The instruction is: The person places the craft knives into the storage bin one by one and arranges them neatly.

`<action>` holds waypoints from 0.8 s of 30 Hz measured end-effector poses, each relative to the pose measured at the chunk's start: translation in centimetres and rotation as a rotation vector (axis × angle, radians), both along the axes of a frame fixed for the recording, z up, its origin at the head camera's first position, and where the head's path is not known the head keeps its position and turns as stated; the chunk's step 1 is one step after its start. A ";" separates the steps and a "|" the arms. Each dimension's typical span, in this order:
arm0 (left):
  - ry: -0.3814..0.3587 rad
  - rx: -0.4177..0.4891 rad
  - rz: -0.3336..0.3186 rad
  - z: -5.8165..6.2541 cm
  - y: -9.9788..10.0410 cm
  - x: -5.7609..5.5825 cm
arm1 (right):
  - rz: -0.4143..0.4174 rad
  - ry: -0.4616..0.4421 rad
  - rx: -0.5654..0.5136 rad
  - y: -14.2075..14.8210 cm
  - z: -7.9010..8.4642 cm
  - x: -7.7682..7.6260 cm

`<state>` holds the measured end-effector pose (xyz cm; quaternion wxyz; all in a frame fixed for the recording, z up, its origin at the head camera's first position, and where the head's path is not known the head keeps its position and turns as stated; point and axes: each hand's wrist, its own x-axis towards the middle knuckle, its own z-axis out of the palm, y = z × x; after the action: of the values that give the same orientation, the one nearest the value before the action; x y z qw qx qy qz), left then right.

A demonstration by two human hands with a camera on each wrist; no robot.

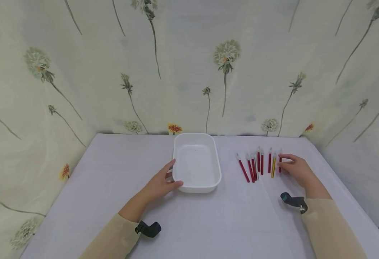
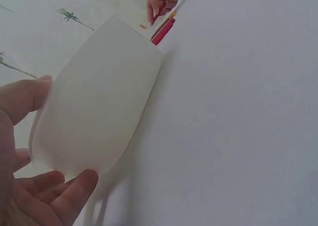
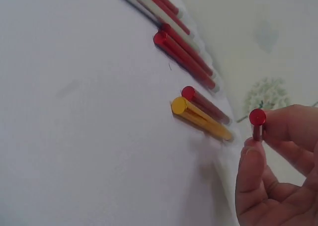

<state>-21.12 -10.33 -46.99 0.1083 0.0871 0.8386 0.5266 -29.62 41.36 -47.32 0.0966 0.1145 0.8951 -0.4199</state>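
Note:
A white plastic tray [image 1: 197, 189] with rounded corners sits near the middle of the table. My left hand [image 1: 158, 185] holds its left side at the near corner, thumb and fingers spread along the wall. At the right, my right hand [image 1: 297, 172] pinches a slim red pen [image 3: 257, 117] between thumb and fingertips, its red end facing the right wrist camera. Just left of that hand lies a yellow pen [image 1: 273, 168], with a red pen [image 1: 269, 162] beside it. Further left are several more red pens [image 1: 243, 171] and a slim whitish one [image 1: 258, 169]; their far ends look clear.
The table is covered with a pale cloth [image 1: 228, 223]. Behind it and at both sides hangs a light curtain [image 1: 183, 90] printed with dandelions. A dark camera mount sits on each wrist, over beige sleeves [image 1: 332, 226].

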 end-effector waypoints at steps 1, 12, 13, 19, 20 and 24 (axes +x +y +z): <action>0.001 -0.002 0.002 0.0 0.0 0.0 | -0.005 0.003 -0.008 -0.1 0.1 0.1; 0.007 -0.014 0.008 -0.1 0.1 0.1 | 0.010 0.023 -0.084 -2.0 2.2 1.7; 0.009 -0.013 0.009 -0.1 0.0 0.1 | 0.009 0.023 -0.090 -2.3 2.4 1.8; 0.012 -0.017 0.011 -0.2 0.0 0.1 | 0.006 0.021 -0.106 -3.3 3.2 2.6; 0.011 -0.017 0.012 -0.1 0.1 0.2 | 0.009 0.022 -0.109 -3.5 3.3 2.7; 0.012 -0.026 0.018 -0.1 0.1 0.2 | 0.029 0.024 -0.115 -4.0 3.9 3.0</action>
<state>-20.92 -10.26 -47.13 0.0996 0.0816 0.8469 0.5159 -26.59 37.39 -43.44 0.0984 0.0908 0.8723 -0.4703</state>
